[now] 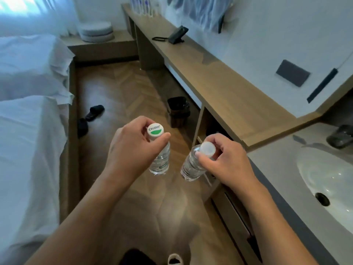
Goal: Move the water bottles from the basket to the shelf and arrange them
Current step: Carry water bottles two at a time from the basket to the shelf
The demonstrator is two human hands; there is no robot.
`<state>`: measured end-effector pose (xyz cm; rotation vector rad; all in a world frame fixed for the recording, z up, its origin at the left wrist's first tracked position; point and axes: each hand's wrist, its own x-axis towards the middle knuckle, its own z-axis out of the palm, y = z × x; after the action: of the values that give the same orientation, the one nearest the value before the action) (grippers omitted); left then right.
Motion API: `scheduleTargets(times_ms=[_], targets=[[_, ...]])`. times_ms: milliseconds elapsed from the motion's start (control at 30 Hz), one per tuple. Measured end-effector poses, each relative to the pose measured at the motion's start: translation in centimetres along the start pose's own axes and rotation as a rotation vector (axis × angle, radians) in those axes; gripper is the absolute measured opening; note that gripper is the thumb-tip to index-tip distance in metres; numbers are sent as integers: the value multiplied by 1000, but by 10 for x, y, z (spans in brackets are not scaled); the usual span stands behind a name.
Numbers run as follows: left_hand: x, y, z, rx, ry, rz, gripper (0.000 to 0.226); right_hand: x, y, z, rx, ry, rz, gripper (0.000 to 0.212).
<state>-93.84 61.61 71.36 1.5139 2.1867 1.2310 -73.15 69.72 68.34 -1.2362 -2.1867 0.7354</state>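
Bed [28, 111] left, shelf [219, 83] right, floor [118, 88] between.

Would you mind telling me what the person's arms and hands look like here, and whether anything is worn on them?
Both forearms are bare as far as the frame shows: no sleeves, gloves, watch, bracelets or rings visible. The left hand and right hand have short, unpainted nails, with no markings that can be made out.

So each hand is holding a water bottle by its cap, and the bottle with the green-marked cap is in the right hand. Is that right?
Not quite. The head view shows the bottle with the green-marked cap is in the left hand, not the right. The right hand holds the other bottle, whose cap is plain white. The rest stands: each hand has its grip at the cap end.
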Motion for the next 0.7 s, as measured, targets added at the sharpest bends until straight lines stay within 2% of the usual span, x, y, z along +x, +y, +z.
scheduleTargets(times_ms=[167, 367, 700], targets=[[110, -62, -16, -11, 74, -44, 21, 128, -18, 48, -83, -24, -58, 22], [257, -142, -46, 18, -7, 8, 22, 281, -57, 120, -195, -107, -47, 21], [505, -248, -87, 24, 2, 66, 26, 527, -115, 219, -171, -79, -76, 21]])
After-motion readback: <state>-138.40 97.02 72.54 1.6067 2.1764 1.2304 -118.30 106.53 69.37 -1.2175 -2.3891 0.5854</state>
